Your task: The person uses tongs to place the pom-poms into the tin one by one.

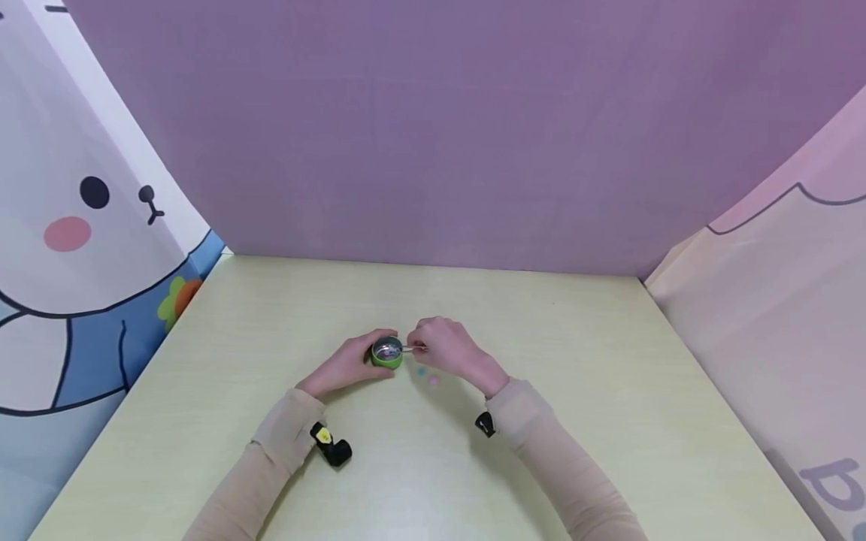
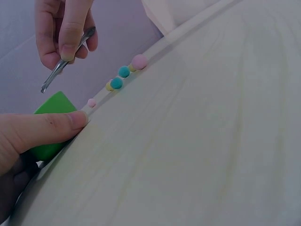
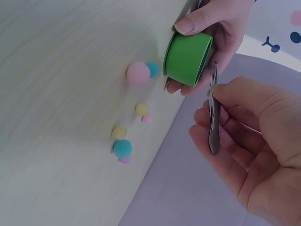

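Okay, so the right hand (image 1: 449, 347) is pinching some metal tweezers (image 3: 215, 129) between thumb and fingers, the tips sitting right at the open mouth of the green cup (image 3: 187, 59), and I'm not seeing anything between them. The left hand (image 1: 348, 364) is gripping the cup from the side and holding it upright on the table (image 1: 575, 338).

Going by that, the step in hand looks like tweezer work over the cup. Imo you want to be keeping that left grip firm without squeezing, and keeping your fingers from crowding the mouth. With the right, be aiming the tips at the middle of the opening, not the rim, and be changing pressure gently, since a twitch could be knocking the cup.

Headcount: one cup, one pair of tweezers, two hands. Lying loose beside the cup in the right wrist view, I'm counting three pink pom-poms (image 3: 138, 74) (one big, two small), two teal pom-poms (image 3: 122, 148) and two yellow pom-poms (image 3: 141, 109), so seven total. The cup's inside is glinting pretty badly from the head view, so I can't really tell whether anything's sitting in there.
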`<state>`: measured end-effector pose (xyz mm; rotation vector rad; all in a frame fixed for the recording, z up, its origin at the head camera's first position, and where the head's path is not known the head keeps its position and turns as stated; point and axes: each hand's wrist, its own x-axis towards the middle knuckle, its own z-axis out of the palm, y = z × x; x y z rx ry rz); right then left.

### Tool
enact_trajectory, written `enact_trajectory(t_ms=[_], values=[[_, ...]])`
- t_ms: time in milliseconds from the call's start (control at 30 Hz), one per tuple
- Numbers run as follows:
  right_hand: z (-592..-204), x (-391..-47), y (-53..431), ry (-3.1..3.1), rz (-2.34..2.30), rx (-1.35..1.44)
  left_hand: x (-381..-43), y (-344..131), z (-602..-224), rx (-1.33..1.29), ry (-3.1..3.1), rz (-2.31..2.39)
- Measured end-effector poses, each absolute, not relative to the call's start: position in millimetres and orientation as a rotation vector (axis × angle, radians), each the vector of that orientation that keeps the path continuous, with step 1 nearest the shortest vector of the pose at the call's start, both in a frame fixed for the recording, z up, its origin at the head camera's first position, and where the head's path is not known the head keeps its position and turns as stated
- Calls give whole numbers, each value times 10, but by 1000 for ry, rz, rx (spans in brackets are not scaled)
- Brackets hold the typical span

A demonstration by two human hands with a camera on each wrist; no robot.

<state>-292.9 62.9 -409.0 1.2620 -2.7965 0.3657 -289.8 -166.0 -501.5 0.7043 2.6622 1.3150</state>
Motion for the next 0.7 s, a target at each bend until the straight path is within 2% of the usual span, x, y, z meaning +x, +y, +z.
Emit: enact_trajectory(t_ms=[700], values=[[-4101,-2905,911,-2811,362,1174,-2906,-1642,-5033,685,2664,1314]])
